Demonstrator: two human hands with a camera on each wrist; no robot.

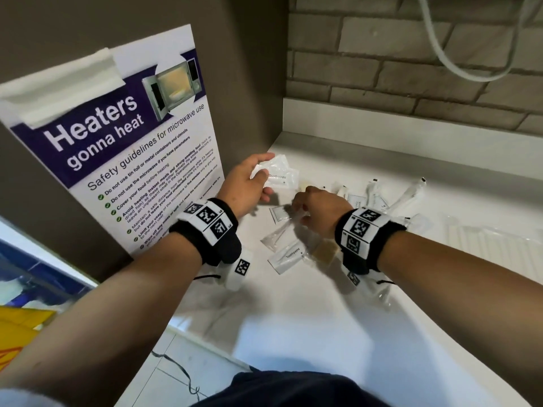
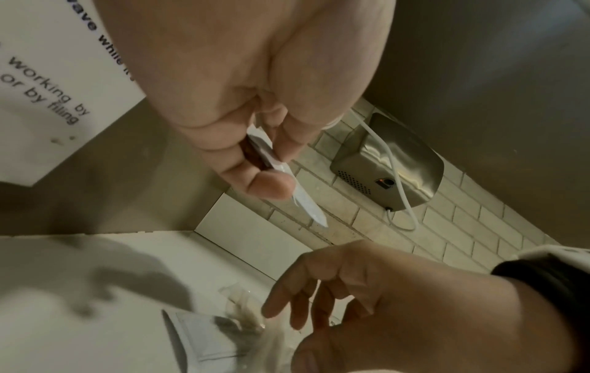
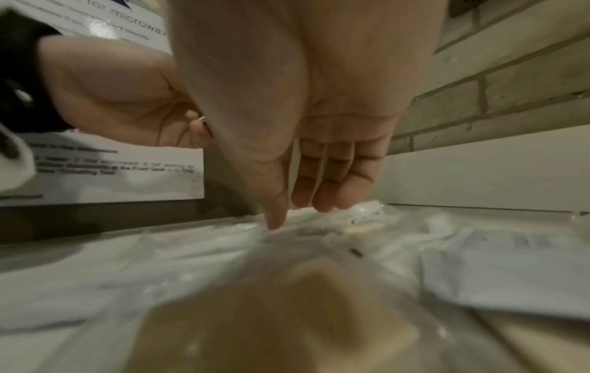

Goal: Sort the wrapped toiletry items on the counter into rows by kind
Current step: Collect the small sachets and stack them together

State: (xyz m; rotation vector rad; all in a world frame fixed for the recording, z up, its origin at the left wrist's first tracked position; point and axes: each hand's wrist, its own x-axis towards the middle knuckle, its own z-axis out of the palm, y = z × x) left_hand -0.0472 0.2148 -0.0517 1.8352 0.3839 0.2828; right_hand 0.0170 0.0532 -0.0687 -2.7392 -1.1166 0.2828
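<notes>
1. Two bare hands work above a white desk (image 1: 323, 333) set in a corner, with a purple and white microwave safety poster (image 1: 126, 142) on the brown wall to the left.
2. The left hand (image 1: 245, 183), just beside the poster, has thumb and fingers (image 2: 271, 188) curled round a small stack of flat white toothpaste sachets (image 1: 279, 171), held clear of the desk.
3. The right hand (image 1: 318, 208), further from the poster, reaches down with fingers (image 3: 322, 186) straight and close together; the fingertips touch the pile and hold nothing.
4. The pile of clear-wrapped toiletry items (image 1: 367, 201) lies unsorted in the middle of the desk, on the far side of the right hand from the poster.
5. Another white sachet printed "Toothpaste" (image 1: 289, 257) lies flat on the desk, below the right hand, next to a beige bar in clear wrap (image 1: 324, 251).
6. Grey brick tiles (image 1: 411, 69) back the desk.
</notes>
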